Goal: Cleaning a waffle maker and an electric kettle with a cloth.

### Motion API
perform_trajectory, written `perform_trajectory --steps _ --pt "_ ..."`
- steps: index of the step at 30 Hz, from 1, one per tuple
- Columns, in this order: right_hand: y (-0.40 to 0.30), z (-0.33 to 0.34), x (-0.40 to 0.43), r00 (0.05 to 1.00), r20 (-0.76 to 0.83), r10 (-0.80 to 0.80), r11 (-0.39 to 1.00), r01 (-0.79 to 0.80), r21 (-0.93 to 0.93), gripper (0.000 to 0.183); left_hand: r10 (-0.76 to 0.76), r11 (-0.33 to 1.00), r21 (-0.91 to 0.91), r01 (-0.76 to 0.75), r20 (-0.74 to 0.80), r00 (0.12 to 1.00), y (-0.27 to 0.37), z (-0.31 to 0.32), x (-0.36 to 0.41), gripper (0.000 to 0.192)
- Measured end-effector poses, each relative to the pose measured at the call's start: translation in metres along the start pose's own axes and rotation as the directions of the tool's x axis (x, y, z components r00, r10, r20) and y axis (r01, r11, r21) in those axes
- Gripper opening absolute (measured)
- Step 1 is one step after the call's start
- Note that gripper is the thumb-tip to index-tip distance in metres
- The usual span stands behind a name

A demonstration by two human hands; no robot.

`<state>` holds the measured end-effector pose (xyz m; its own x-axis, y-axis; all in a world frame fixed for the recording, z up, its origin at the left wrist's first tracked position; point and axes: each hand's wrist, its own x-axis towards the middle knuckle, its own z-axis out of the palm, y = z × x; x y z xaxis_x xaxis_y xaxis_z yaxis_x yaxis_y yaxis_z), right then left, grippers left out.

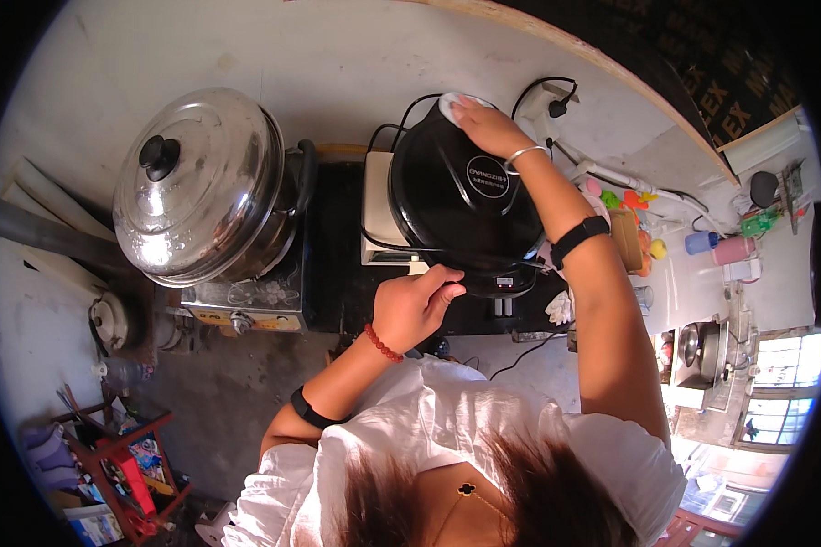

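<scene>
A round black electric griddle [445, 184] with a shut lid stands on a dark counter, partly over a cream-coloured appliance [381, 205]. My right hand [486, 126] presses a white cloth or pad [455, 106] on the far edge of the lid, fingers spread over it. Near the front edge of the griddle is my left hand [421, 301], its thumb and fingertips drawn together; a thin dark cord [465, 257] runs just past them. Whether that hand grips the cord cannot be told.
A large steel pot [198, 191] with a domed lid sits on a steel cooker [246, 308] at the left. Behind the griddle, a plug and socket [551, 106] are on the wall. A crumpled white tissue [559, 308] lies at the counter's right, near a table with cups [701, 243].
</scene>
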<state>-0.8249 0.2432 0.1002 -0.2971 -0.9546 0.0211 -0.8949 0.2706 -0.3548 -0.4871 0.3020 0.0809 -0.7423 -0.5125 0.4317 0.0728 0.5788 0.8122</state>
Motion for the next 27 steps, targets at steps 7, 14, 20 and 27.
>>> perform_trajectory --steps 7,14,20,27 --pt "0.037 -0.009 -0.034 0.979 -0.009 0.202 0.973 -0.201 -0.115 0.062 0.005 1.0 0.005 -0.005 0.048 0.999 -0.007 0.0 0.001 0.016" --pt "-0.032 0.026 0.01 0.998 -0.054 -0.04 0.998 0.038 -0.048 0.052 -0.003 0.999 0.033 0.003 0.005 1.0 0.0 0.001 0.001 0.016" --pt "0.012 -0.025 -0.032 0.999 0.003 0.051 0.996 -0.052 0.077 0.043 0.022 1.0 0.015 -0.022 -0.007 1.0 -0.003 0.005 0.003 0.021" --pt "-0.02 -0.007 -0.111 0.929 -0.258 -0.264 0.929 0.317 0.192 0.026 0.004 1.0 -0.019 -0.003 0.016 1.0 -0.008 0.002 0.0 0.02"
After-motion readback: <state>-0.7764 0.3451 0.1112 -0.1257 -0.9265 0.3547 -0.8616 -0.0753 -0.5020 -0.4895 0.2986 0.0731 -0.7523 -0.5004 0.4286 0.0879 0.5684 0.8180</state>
